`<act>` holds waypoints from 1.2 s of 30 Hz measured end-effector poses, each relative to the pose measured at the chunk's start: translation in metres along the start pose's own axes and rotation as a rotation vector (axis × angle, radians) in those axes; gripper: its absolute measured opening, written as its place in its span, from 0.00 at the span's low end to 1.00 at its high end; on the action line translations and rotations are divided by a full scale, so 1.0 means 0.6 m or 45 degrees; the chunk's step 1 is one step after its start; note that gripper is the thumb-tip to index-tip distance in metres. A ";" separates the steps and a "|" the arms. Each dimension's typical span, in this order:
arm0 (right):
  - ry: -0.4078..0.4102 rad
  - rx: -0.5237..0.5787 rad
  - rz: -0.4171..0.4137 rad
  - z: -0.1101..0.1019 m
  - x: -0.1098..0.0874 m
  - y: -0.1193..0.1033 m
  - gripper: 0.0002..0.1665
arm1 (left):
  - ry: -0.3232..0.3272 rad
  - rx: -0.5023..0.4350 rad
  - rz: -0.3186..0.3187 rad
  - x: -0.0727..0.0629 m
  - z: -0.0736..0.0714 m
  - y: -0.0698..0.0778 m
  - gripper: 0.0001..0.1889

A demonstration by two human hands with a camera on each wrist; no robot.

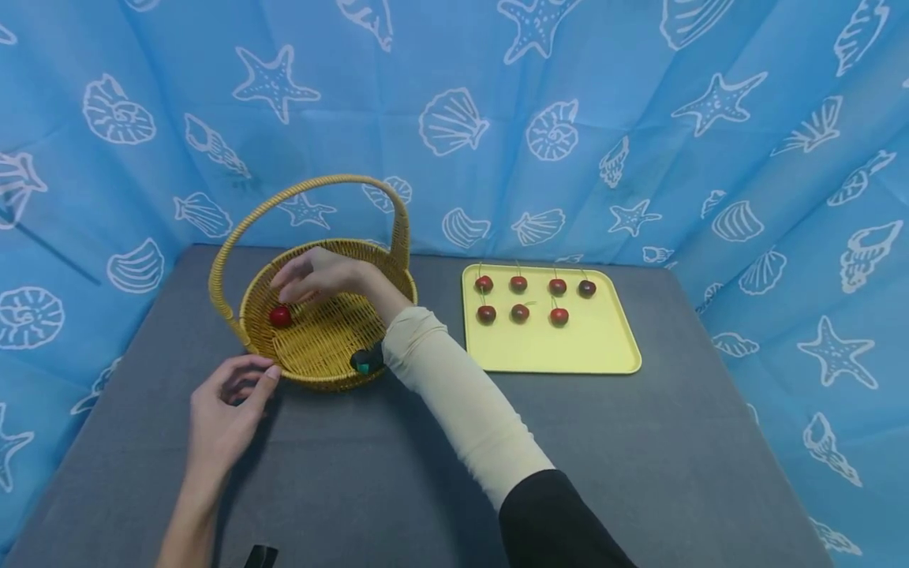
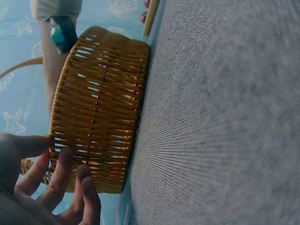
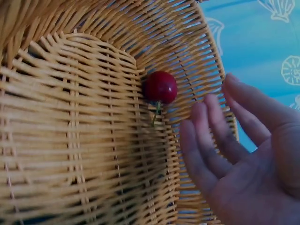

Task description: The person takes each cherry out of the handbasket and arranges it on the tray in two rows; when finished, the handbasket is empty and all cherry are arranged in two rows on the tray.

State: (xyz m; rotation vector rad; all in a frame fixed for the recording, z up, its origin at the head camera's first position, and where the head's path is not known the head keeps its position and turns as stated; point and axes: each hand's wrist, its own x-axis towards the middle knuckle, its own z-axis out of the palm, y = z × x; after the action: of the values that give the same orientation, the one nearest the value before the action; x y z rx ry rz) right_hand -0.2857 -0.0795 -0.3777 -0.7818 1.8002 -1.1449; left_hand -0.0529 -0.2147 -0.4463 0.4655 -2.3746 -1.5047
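Observation:
A yellow-brown wicker basket with a tall arched handle stands at the left of the table. My left hand pinches its near-left rim between thumb and index finger; the other fingers lie loosely along the outer wall. Inside the basket, one red cherry with a short green stem rests against the side wall. Just above and beside that cherry is my right hand, its fingers relaxed and apart from the fruit, with nothing held.
To the right of the basket lies a yellow tray bearing several dark red cherries in two rows toward its back. A grey cloth covers the table. Behind and at the sides hangs a blue curtain with white shell prints.

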 end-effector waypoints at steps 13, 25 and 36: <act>-0.081 0.079 0.153 0.034 0.015 0.016 0.29 | 0.008 0.033 0.016 -0.001 0.000 0.003 0.13; -0.063 -0.076 0.096 0.028 0.004 0.020 0.28 | 0.000 0.030 0.015 -0.001 -0.001 0.001 0.13; -0.026 -0.076 -0.045 -0.011 -0.014 0.016 0.25 | 0.007 0.003 0.008 0.000 0.000 -0.001 0.13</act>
State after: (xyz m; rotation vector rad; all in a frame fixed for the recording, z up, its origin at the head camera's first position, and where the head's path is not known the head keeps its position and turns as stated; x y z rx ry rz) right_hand -0.2883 -0.0659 -0.3824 -0.8606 1.8173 -1.1067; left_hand -0.0525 -0.2149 -0.4467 0.4620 -2.3720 -1.4964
